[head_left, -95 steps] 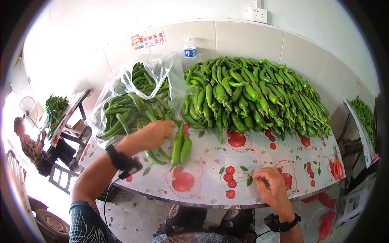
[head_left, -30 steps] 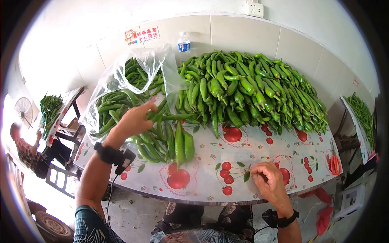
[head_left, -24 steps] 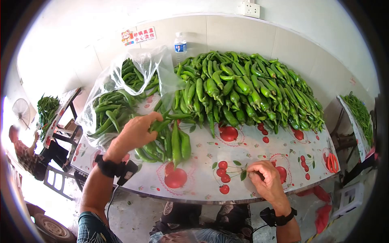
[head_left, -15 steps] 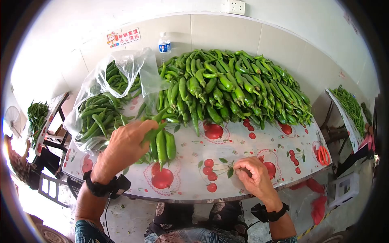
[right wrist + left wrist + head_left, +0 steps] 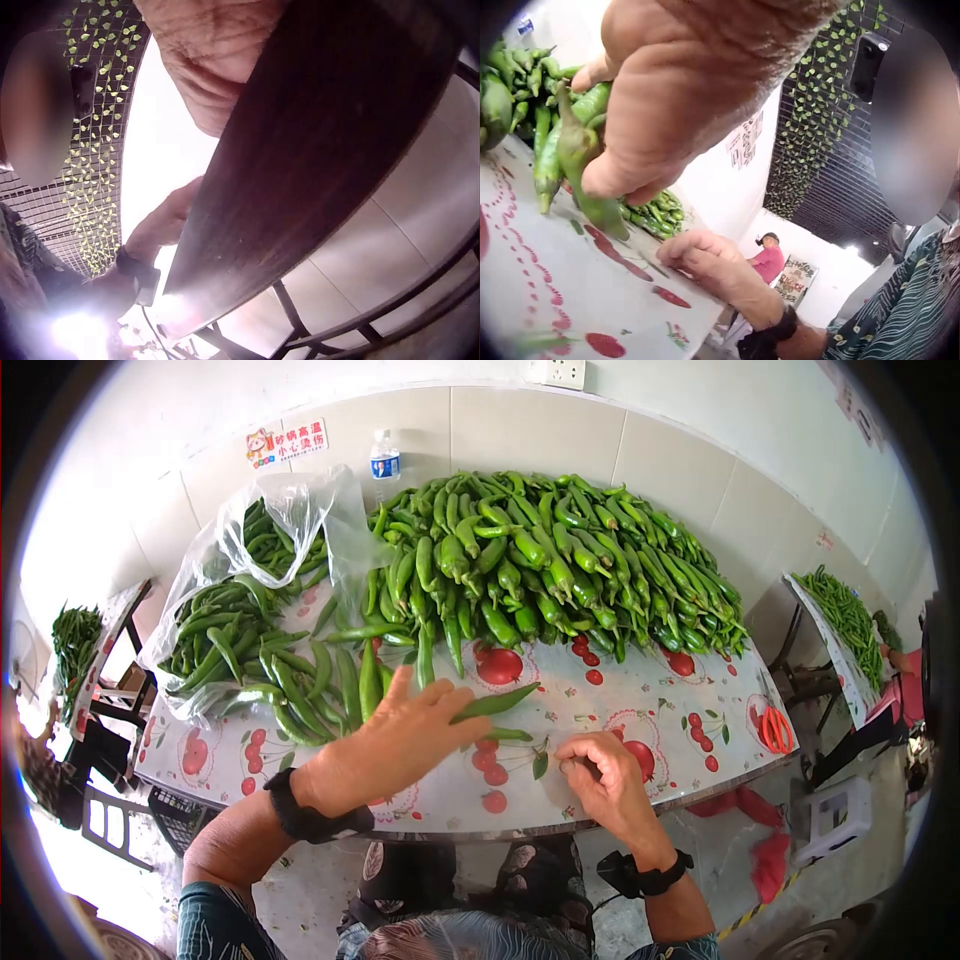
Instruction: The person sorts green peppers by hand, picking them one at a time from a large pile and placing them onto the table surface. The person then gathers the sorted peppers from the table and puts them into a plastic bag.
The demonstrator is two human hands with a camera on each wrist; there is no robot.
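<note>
My left hand reaches over the middle of the table, palm down, and holds green chili peppers. One pepper sticks out past its fingertips to the right, with another pepper just below. In the left wrist view, the thumb and fingers curl around a pepper. My right hand rests near the table's front edge, fingers loosely curled, nothing visible in it. Several loose peppers lie left of my left hand, partly covered by it.
A clear plastic bag of peppers stands at the left. Beside it a large heap of peppers fills the back, near a water bottle. Orange-red scissors lie at the right edge of the patterned tablecloth.
My left hand has moved from beside the bag toward the front middle, closer to the right hand, carrying peppers. More loose peppers lie by the bag. My right hand stays at the front edge.
</note>
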